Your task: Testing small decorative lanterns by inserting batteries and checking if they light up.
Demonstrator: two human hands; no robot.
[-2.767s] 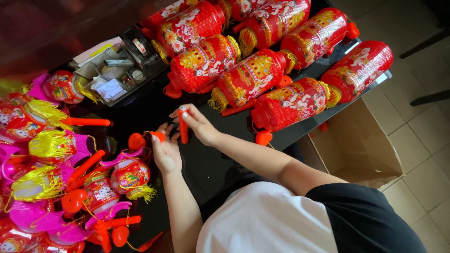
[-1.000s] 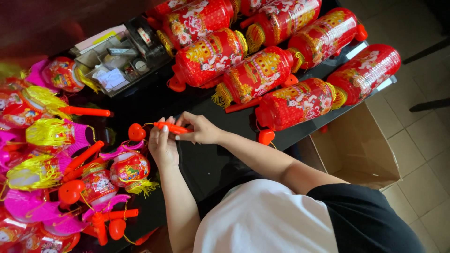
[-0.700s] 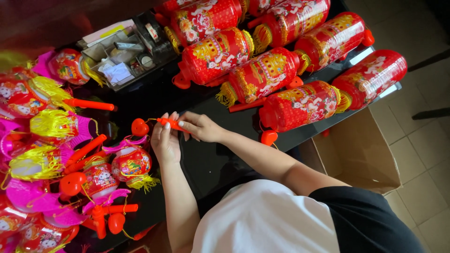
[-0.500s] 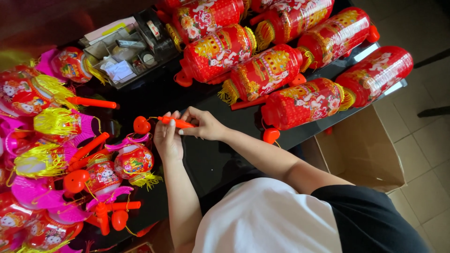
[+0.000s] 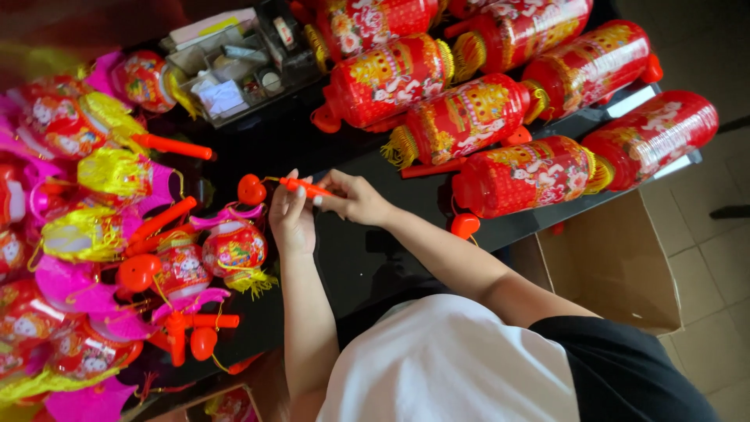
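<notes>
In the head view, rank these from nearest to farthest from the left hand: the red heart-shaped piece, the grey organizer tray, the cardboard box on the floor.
From the left hand:
1. Red heart-shaped piece, just beyond the fingertips, on the left.
2. Grey organizer tray, at the table's far edge, up and left.
3. Cardboard box, on the floor off the table's right end.

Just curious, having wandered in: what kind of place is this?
Probably a small workshop or stockroom for festive toy lanterns: rows of red lanterns cover the black table, a cardboard box waits beside it, and both hands hold an orange stick.
</notes>
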